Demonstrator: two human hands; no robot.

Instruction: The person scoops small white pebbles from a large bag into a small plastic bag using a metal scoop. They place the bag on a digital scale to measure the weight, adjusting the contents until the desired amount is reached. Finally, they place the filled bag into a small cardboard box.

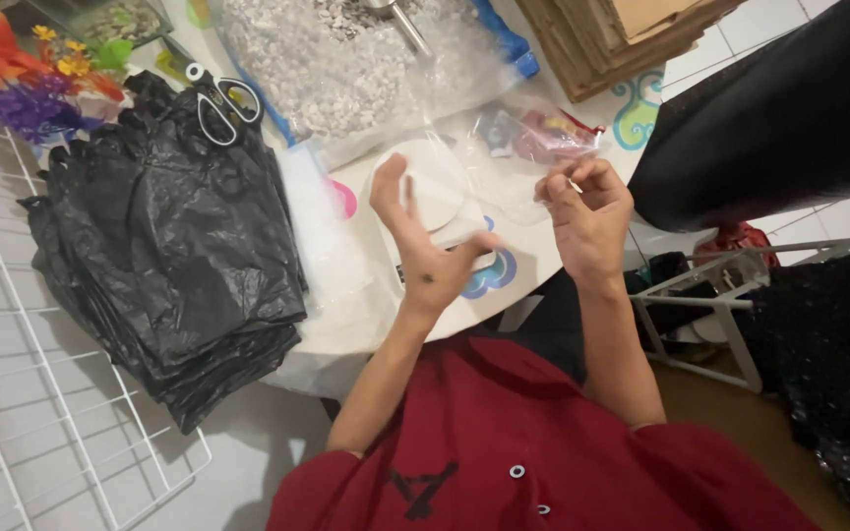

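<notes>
Red shirt (543, 462) nearest. Left hand (425, 246) spread wide, empty, above the white scale (435, 192). Right hand (587, 216) pinches the clear plastic bag (504, 147); best opened squarely over the scale. Farther left on the worktop (366, 315): black bags (169, 246), scissors (220, 103).
</notes>
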